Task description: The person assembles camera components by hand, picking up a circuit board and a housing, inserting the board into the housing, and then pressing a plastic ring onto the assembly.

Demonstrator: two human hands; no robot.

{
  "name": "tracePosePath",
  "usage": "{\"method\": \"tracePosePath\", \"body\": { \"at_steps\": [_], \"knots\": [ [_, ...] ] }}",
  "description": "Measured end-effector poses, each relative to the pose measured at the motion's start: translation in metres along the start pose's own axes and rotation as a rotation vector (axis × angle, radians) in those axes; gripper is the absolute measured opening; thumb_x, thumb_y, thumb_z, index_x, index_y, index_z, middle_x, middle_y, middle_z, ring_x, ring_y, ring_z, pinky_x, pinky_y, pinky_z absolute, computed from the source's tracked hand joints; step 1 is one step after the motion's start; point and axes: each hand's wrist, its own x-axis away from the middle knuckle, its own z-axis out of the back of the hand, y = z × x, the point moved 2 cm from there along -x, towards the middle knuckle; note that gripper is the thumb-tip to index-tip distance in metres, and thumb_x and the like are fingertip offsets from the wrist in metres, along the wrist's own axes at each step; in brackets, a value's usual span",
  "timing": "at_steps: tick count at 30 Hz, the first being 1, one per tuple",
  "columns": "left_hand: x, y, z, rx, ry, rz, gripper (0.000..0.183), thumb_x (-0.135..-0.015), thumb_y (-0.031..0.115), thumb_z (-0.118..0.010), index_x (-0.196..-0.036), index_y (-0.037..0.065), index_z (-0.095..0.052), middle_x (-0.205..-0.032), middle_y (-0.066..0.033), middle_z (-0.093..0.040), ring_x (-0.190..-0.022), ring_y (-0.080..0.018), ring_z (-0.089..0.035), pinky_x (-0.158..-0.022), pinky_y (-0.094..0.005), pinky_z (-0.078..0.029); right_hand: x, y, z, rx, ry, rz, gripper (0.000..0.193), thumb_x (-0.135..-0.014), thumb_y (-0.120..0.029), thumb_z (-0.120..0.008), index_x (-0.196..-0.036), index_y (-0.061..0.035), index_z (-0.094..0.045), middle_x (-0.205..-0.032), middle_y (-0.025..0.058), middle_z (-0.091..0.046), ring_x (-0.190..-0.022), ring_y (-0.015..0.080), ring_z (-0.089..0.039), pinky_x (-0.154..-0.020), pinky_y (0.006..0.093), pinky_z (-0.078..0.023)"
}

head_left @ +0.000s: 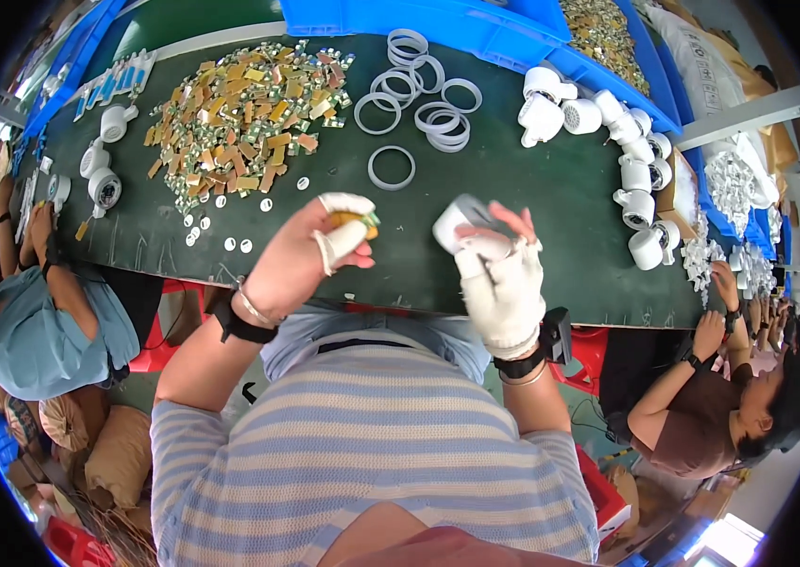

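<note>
My left hand (291, 255), with white covers on thumb and a finger, pinches a small green and yellow circuit board (369, 223) above the table's near part. My right hand (504, 288), in a white glove with bare fingertips showing, is closed round a white plastic housing (450, 227) with a grey rim. The two hands are apart, at about the same height. Beyond them lies a loose grey ring (391, 168). Small white discs (266, 204) are scattered to the left of my left hand. What is inside the housing cannot be made out.
A heap of small circuit boards (239, 118) covers the table's (343, 180) back left. Several grey rings (408, 85) lie at the back middle. White housings (636, 175) line the right side. Blue bins (438, 24) stand behind. Co-workers sit on both sides.
</note>
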Motion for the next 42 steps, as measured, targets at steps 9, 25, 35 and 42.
{"method": "tracePosePath", "body": {
  "at_steps": [9,25,35,42],
  "knots": [
    [0.020,-0.017,-0.015,-0.351,-0.150,-0.055,0.028,-0.105,0.009,-0.063,-0.133,0.008,-0.066,-0.101,-0.0006,-0.073,-0.084,-0.0048,-0.063,-0.061,-0.0210,-0.046,-0.024,-0.019,-0.008,-0.436,-0.400,0.026,0.016,-0.080,-0.007,-0.081,-0.092,-0.0076,-0.071,-0.083,0.0087,-0.065,-0.086,0.0282,-0.066,-0.078,0.0382,-0.050],
    [0.038,-0.008,-0.023,-0.627,-0.137,-0.204,0.023,-0.097,0.008,-0.075,-0.119,0.002,-0.067,-0.100,-0.0082,-0.076,-0.090,-0.0142,-0.073,-0.081,-0.0297,-0.058,-0.031,-0.025,-0.005,-0.294,-0.567,0.087,0.014,-0.078,-0.005,-0.080,-0.087,-0.0102,-0.070,-0.082,0.0072,-0.065,-0.082,0.0261,-0.065,-0.075,0.0387,-0.050],
    [0.038,-0.015,-0.021,-0.333,-0.183,-0.101,0.020,-0.099,0.005,-0.073,-0.117,0.001,-0.067,-0.105,-0.0063,-0.076,-0.098,-0.0109,-0.070,-0.087,-0.0280,-0.056,-0.026,-0.017,-0.007,-0.533,-0.473,0.038,0.016,-0.078,-0.004,-0.081,-0.089,-0.0090,-0.070,-0.086,0.0056,-0.067,-0.082,0.0224,-0.065,-0.072,0.0331,-0.050],
    [0.042,-0.013,-0.023,-0.385,-0.167,-0.177,0.019,-0.099,0.004,-0.072,-0.117,0.001,-0.067,-0.105,-0.0068,-0.076,-0.099,-0.0105,-0.070,-0.087,-0.0270,-0.055,-0.020,-0.007,-0.014,-0.796,-0.647,-0.186,0.014,-0.088,-0.010,-0.079,-0.093,-0.0058,-0.067,-0.099,0.0075,-0.067,-0.086,0.0185,-0.063,-0.078,0.0326,-0.050]
  ]
}}
